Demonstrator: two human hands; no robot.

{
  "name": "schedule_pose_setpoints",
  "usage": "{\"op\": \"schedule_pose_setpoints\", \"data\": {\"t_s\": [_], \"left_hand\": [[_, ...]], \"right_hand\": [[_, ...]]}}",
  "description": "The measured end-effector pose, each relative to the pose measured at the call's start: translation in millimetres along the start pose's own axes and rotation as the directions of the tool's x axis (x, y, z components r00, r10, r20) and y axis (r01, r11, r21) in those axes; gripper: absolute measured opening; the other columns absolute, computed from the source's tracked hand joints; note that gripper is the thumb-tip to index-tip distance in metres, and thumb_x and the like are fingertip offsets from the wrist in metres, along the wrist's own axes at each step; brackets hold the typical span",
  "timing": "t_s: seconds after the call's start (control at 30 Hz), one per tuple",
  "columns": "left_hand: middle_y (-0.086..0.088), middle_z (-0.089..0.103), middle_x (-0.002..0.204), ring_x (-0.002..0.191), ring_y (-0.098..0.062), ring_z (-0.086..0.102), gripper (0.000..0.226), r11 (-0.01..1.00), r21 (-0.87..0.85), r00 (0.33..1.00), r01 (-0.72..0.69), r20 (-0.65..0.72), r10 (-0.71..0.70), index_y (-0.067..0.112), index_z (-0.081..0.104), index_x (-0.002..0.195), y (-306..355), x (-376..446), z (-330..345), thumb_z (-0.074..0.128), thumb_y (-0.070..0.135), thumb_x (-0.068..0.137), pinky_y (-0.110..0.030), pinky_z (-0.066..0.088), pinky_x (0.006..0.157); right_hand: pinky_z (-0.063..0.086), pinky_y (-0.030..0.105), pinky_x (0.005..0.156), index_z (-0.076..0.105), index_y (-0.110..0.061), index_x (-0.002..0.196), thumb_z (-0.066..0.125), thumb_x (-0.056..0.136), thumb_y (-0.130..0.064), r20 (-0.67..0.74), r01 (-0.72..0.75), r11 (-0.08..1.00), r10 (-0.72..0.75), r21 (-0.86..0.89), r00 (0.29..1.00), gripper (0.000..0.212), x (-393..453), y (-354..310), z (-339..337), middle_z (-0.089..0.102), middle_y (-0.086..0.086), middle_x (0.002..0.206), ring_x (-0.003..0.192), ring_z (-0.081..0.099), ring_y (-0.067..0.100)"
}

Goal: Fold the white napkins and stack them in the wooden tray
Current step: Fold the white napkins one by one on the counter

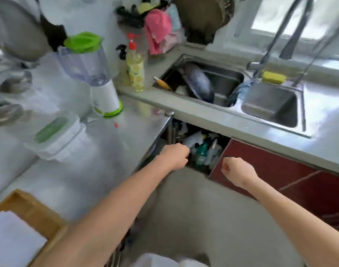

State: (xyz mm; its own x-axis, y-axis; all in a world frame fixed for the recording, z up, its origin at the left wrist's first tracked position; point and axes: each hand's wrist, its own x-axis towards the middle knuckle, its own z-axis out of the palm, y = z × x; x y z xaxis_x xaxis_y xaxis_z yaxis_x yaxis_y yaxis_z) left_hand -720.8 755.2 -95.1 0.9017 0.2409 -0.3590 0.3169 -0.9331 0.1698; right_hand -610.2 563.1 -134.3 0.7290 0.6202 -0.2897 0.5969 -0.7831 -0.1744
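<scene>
Nearest, at lower left: wooden tray (33,209) on the steel counter (111,143), holding folded white napkins (12,239). Both forearms extend forward. Left hand (174,156), fingers curled closed, reaches into the open under-sink cupboard (195,149) among bottles; what it grips cannot be told. Right hand (237,171), a loose empty fist, hangs before the red door (280,170). Beyond: blender (91,72), soap bottle (135,71), label unreadable.

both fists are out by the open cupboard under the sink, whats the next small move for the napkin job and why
Probably draw the left hand back toward the wooden tray at the lower left. Both it and the right hand look closed and seem to hold no napkin, and the open cupboard shows only bottles. The only white napkin in view lies in the tray.
</scene>
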Motion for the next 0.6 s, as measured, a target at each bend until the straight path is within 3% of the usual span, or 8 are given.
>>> {"op": "schedule_pose_setpoints", "data": {"t_s": [0.1, 0.17, 0.27, 0.4, 0.6], "left_hand": [[-0.009, 0.062, 0.113, 0.105, -0.030, 0.059, 0.019, 0.974, 0.067, 0.976, -0.216, 0.017, 0.216, 0.014, 0.060, 0.106, 119.1, 64.7, -13.5, 0.050, 0.024, 0.093, -0.038, 0.050, 0.084], [-0.008, 0.062, 0.113, 0.106, -0.031, 0.058, 0.018, 0.923, 0.123, 0.931, -0.364, 0.029, 0.363, 0.016, 0.060, 0.102, 193.4, 100.8, -20.8, 0.052, 0.029, 0.094, -0.038, 0.050, 0.085], [-0.009, 0.061, 0.116, 0.107, -0.031, 0.058, 0.024, 0.827, 0.202, 0.850, -0.525, 0.060, 0.524, 0.015, 0.059, 0.110, 298.0, 148.6, -25.1, 0.051, 0.031, 0.095, -0.037, 0.047, 0.083], [-0.012, 0.061, 0.114, 0.103, -0.032, 0.059, 0.025, 0.686, 0.284, 0.737, -0.670, 0.137, 0.662, 0.011, 0.060, 0.110, 417.8, 199.7, -19.6, 0.048, 0.025, 0.094, -0.034, 0.044, 0.076], [-0.010, 0.054, 0.123, 0.113, -0.030, 0.054, 0.036, 0.484, 0.274, 0.549, -0.831, 0.275, 0.789, 0.008, 0.051, 0.127, 544.9, 279.5, -9.9, 0.050, 0.019, 0.093, -0.040, 0.048, 0.090]], "right_hand": [[0.048, 0.034, 0.075, 0.061, -0.017, 0.098, 0.048, 0.092, -0.024, -0.116, -0.241, 0.970, 0.244, 0.038, 0.963, 0.016, -27.8, 127.0, -36.3, 0.066, 0.009, 0.106, 0.097, 0.062, 0.032], [0.049, 0.036, 0.078, 0.061, -0.015, 0.101, 0.049, 0.092, -0.024, -0.155, -0.382, 0.920, 0.391, 0.089, 0.907, 0.017, -51.1, 198.0, -53.1, 0.066, 0.010, 0.107, 0.097, 0.062, 0.032], [0.050, 0.036, 0.076, 0.060, -0.012, 0.100, 0.048, 0.092, -0.022, -0.187, -0.540, 0.826, 0.564, 0.163, 0.805, 0.018, -86.5, 286.7, -66.0, 0.066, 0.010, 0.104, 0.096, 0.062, 0.032], [0.047, 0.035, 0.071, 0.060, -0.013, 0.097, 0.047, 0.092, -0.020, -0.163, -0.702, 0.666, 0.744, 0.250, 0.648, 0.015, -127.2, 378.7, -68.6, 0.065, 0.007, 0.099, 0.092, 0.061, 0.029], [0.042, 0.031, 0.066, 0.058, -0.011, 0.093, 0.047, 0.090, -0.014, -0.107, -0.844, 0.403, 0.914, 0.355, 0.392, 0.012, -148.7, 482.8, -74.9, 0.063, 0.008, 0.096, 0.085, 0.057, 0.028]]}}
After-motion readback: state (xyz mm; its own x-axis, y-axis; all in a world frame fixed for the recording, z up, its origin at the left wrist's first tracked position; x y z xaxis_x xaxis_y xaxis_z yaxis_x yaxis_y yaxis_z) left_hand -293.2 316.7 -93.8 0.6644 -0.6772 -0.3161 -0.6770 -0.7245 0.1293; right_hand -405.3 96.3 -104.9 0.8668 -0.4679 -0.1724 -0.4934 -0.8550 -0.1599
